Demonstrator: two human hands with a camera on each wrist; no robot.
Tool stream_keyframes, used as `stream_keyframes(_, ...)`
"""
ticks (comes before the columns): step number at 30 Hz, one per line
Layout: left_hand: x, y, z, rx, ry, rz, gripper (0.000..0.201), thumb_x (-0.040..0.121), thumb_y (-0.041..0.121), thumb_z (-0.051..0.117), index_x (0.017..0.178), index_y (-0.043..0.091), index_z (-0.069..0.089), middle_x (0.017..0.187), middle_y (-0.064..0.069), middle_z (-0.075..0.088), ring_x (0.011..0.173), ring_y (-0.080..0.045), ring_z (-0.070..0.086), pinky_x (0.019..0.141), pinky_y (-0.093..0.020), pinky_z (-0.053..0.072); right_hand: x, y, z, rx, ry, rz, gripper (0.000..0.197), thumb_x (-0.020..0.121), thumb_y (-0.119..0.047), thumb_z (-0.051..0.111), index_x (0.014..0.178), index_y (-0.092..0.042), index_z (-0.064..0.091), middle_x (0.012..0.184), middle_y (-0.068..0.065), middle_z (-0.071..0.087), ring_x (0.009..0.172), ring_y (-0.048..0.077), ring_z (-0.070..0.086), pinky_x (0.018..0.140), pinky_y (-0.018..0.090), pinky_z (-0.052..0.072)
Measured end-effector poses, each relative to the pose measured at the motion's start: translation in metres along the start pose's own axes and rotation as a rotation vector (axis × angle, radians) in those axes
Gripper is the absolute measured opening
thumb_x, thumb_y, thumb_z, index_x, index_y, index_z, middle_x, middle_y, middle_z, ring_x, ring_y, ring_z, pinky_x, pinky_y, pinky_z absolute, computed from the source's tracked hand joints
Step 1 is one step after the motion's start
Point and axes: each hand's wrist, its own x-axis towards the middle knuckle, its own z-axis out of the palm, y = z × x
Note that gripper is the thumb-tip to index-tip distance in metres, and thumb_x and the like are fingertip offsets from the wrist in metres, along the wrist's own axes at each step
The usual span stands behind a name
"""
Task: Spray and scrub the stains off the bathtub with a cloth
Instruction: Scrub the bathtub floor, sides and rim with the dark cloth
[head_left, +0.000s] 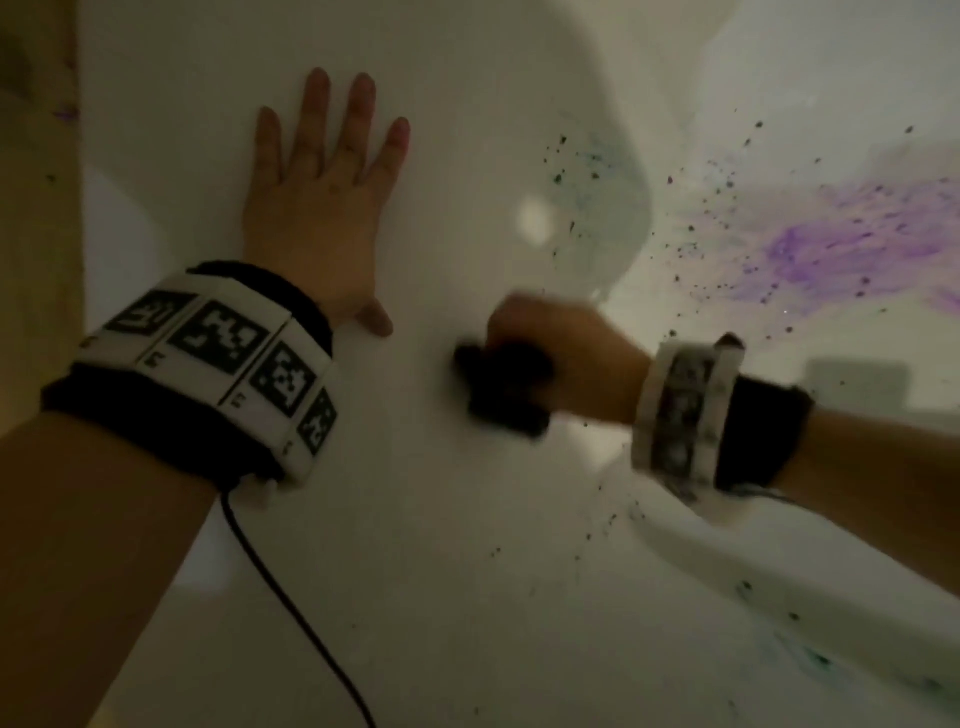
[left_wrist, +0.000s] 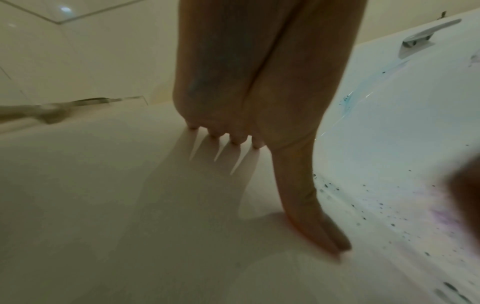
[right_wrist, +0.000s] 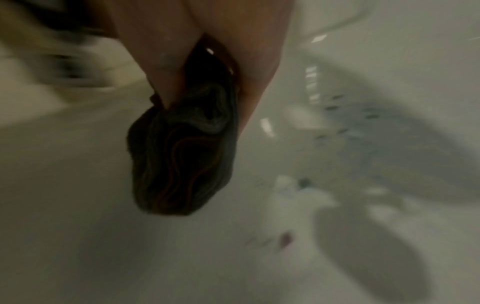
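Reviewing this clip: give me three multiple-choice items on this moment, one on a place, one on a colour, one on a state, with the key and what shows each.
1. Where does the left hand lie?
A. flat on the bathtub rim
B. on the tap
C. on the cloth

2. What colour is the large smear inside the tub?
A. red
B. purple
C. yellow

3. What is the right hand doing?
A. hanging open
B. holding a spray bottle
C. gripping a bunched dark cloth

Key: 1 A, fingers spread on the white ledge; 2 B, the head view shows a purple patch among dark specks; 3 C, the fingers curl round the cloth in the right wrist view.
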Motion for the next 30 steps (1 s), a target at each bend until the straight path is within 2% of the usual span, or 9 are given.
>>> stream_keyframes(3,0.0,0.001,0.0,-0.004,-0.003,-0.009,0.143,0.055,0.052,0.082,0.145,0.022,-0.024,0.151,-0.006,-0.031,0.14,-0.029,-0.025,0.113,-0.047,-0.012,-0.057,-0.046,0.046,0.078,-0.461,-0.266,0.023,0.079,-0.019,0.069,0.099,-0.008,0.064,0.098,0.012,0.058,0.085,0.028,0.058,0.071,0.045,0.053)
stream_keyframes(6,-0.002,0.0,0.001,0.017,-0.002,0.015,0.136,0.061,0.057,0.076,0.146,0.021,-0.023,0.152,-0.007,-0.03,0.141,-0.03,-0.023,0.114,-0.045,-0.01,-0.065,-0.055,0.067,0.015,-0.592,-0.271,0.04,0.078,-0.011,0.063,0.116,-0.006,0.057,0.117,0.016,0.051,0.102,0.033,0.051,0.074,0.048,0.052)
stream_keyframes(11,-0.015,-0.002,0.015,0.096,-0.047,0.075,0.129,0.066,0.067,0.064,0.144,0.019,-0.028,0.15,-0.007,-0.034,0.141,-0.029,-0.025,0.115,-0.046,-0.009,-0.026,-0.014,0.046,-0.161,-0.285,-0.13,0.042,0.079,-0.027,0.066,0.117,-0.01,0.057,0.116,0.014,0.051,0.101,0.031,0.052,0.079,0.046,0.051)
stream_keyframes(13,-0.016,-0.001,0.016,0.087,-0.05,0.067,0.133,0.063,0.067,0.067,0.143,0.02,-0.029,0.149,-0.007,-0.035,0.14,-0.029,-0.026,0.114,-0.047,-0.01,-0.007,0.01,0.025,-0.128,-0.062,0.091,0.04,0.083,-0.036,0.053,0.112,-0.01,0.059,0.111,0.013,0.052,0.099,0.03,0.053,0.086,0.039,0.047)
stream_keyframes(17,-0.014,-0.002,0.017,0.064,-0.043,0.075,0.137,0.059,0.067,0.069,0.143,0.022,-0.029,0.15,-0.005,-0.035,0.14,-0.028,-0.027,0.113,-0.047,-0.012,0.022,0.048,-0.014,-0.158,0.204,0.448,0.009,0.083,-0.012,0.054,0.092,-0.013,0.051,0.095,-0.001,0.043,0.093,0.026,0.052,0.077,0.027,0.035)
stream_keyframes(20,-0.015,-0.002,0.018,0.061,-0.031,0.075,0.138,0.058,0.067,0.07,0.143,0.022,-0.029,0.15,-0.005,-0.034,0.14,-0.028,-0.026,0.113,-0.047,-0.012,0.0,0.027,-0.014,-0.109,-0.098,0.267,0.008,0.083,-0.012,0.059,0.086,-0.015,0.053,0.092,-0.005,0.049,0.087,0.017,0.052,0.087,0.034,0.046)
stream_keyframes(25,-0.014,0.0,0.018,0.048,-0.031,0.064,0.138,0.058,0.065,0.072,0.142,0.023,-0.029,0.149,-0.004,-0.035,0.14,-0.028,-0.027,0.113,-0.047,-0.013,-0.084,-0.029,0.025,-0.024,-0.983,0.011,0.024,0.085,-0.01,0.059,0.108,-0.016,0.058,0.11,-0.001,0.056,0.101,0.013,0.053,0.097,0.032,0.044)
stream_keyframes(27,-0.013,0.0,0.018,0.041,-0.032,0.06,0.139,0.058,0.065,0.072,0.142,0.023,-0.03,0.149,-0.004,-0.036,0.139,-0.028,-0.028,0.112,-0.047,-0.014,-0.093,-0.035,0.039,0.046,-1.026,0.011,0.034,0.082,-0.002,0.058,0.115,-0.012,0.055,0.117,0.004,0.051,0.109,0.021,0.051,0.099,0.037,0.043)
stream_keyframes(30,-0.013,0.0,0.018,0.03,-0.032,0.056,0.141,0.057,0.064,0.074,0.142,0.023,-0.031,0.149,-0.004,-0.037,0.139,-0.028,-0.028,0.112,-0.048,-0.014,-0.078,-0.033,0.052,0.019,-0.813,0.083,0.039,0.082,-0.001,0.056,0.12,-0.01,0.051,0.121,0.008,0.046,0.11,0.026,0.049,0.096,0.042,0.044)
